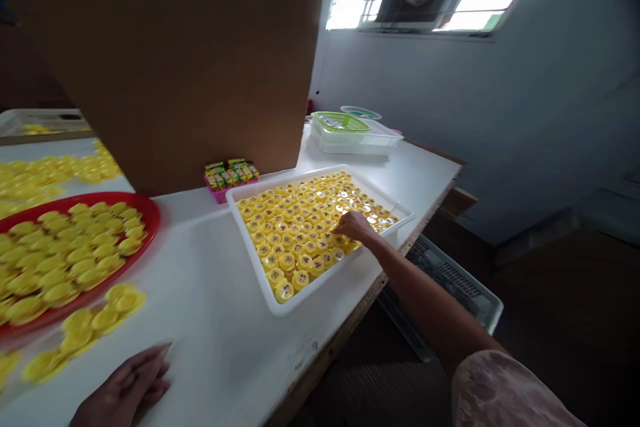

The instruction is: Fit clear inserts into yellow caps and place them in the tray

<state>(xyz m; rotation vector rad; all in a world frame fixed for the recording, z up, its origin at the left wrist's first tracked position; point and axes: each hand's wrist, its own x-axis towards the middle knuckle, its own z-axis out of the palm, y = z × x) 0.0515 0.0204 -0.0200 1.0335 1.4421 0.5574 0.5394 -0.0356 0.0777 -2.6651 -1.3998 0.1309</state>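
My right hand (354, 225) reaches over the near right side of a white tray (275, 303). Its fingers are bent together down at the yellow round pieces (287, 240), which have a printed picture on top and fill the tray; what lies under the fingertips is hidden. Low in the view, my left hand (127, 387) is over the white table (200, 293), thumb and fingers closed together. Anything between them is too small or hidden to make out. Just beyond it lie several loose yellow discs (105, 317), beside a red oval tray (154, 213) of yellow lids.
A pink basket (220, 195) of small green-yellow packets stands against a tall brown board (210, 67). Farther back are a clear plastic box (355, 141) and a green basket (345, 121). A crate (450, 280) sits below the table's right edge. More yellow pieces (55, 173) lie at left.
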